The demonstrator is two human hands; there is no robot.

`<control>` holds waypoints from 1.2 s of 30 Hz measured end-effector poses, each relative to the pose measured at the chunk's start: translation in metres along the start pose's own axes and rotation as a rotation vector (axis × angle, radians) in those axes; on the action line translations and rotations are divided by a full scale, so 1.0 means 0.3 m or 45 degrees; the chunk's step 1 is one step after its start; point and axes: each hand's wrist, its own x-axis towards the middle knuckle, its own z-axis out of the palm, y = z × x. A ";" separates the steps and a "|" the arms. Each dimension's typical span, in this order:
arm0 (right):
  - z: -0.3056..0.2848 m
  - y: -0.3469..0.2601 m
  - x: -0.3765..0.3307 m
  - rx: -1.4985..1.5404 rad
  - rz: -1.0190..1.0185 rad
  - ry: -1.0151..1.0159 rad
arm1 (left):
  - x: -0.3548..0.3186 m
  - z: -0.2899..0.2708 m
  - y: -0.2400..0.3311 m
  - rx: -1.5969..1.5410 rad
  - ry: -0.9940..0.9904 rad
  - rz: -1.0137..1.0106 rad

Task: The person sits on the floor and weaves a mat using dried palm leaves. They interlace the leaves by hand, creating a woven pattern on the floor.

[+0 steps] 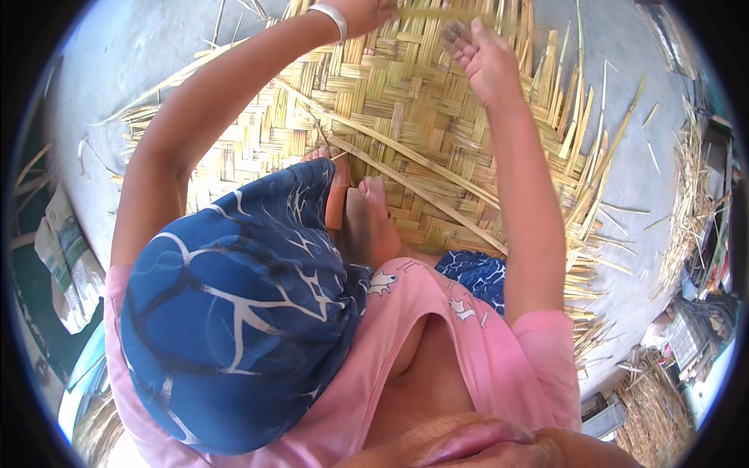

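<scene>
A broad mat of woven yellow-green flat strips (421, 117) lies on the floor in front of me. Near the top edge of the picture, my left hand (370, 14), with a pale bangle at the wrist, is closed on one end of a thin greenish strip (441, 13). The strip stretches rightward above the mat and blurs toward its far end. Just below it, my right hand (485, 66) is raised with its thumb out and its fingers loosely bent and apart. No grip on the strip shows there.
Loose long strips (421, 168) lie slantwise over the mat. Unwoven ends (581, 156) stick out at its right side. My bare feet (370, 203) rest on it. Straw (686, 187) and piled household items (694, 335) line the right; a white-and-green sack (70, 265) lies left.
</scene>
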 end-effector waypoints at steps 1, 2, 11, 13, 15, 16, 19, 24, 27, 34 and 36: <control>-0.021 -0.010 0.066 -0.032 0.025 0.031 | 0.033 0.002 -0.032 -0.066 0.076 -0.068; -0.039 -0.014 0.149 -0.060 0.053 0.036 | 0.056 -0.019 -0.041 -0.087 0.059 -0.308; -0.051 0.038 0.531 -1.061 0.178 -0.227 | 0.180 0.202 -0.321 -0.158 0.234 -0.588; 0.028 -0.018 0.524 -1.483 0.241 -0.241 | 0.189 0.238 -0.327 -0.543 0.217 -0.674; 0.000 -0.012 0.572 -1.551 0.210 -0.198 | 0.230 0.264 -0.302 -0.930 0.190 -0.727; -0.007 -0.006 0.587 -1.416 0.193 -0.153 | 0.236 0.270 -0.296 -1.119 0.180 -0.763; 0.009 0.012 0.591 -1.002 0.177 -0.062 | 0.223 0.261 -0.306 -1.594 0.193 -0.906; 0.066 -0.043 0.555 -1.111 0.313 -0.045 | 0.211 0.252 -0.336 -1.958 0.180 -0.974; -0.006 -0.041 0.628 -1.014 0.486 -0.187 | 0.228 0.237 -0.274 -1.862 0.329 -1.068; 0.052 -0.032 0.549 -0.865 0.280 -0.316 | 0.235 0.192 -0.213 -1.665 0.294 -0.935; 0.059 -0.035 0.547 -1.072 0.268 -0.215 | 0.252 0.235 -0.273 -1.487 0.225 -0.890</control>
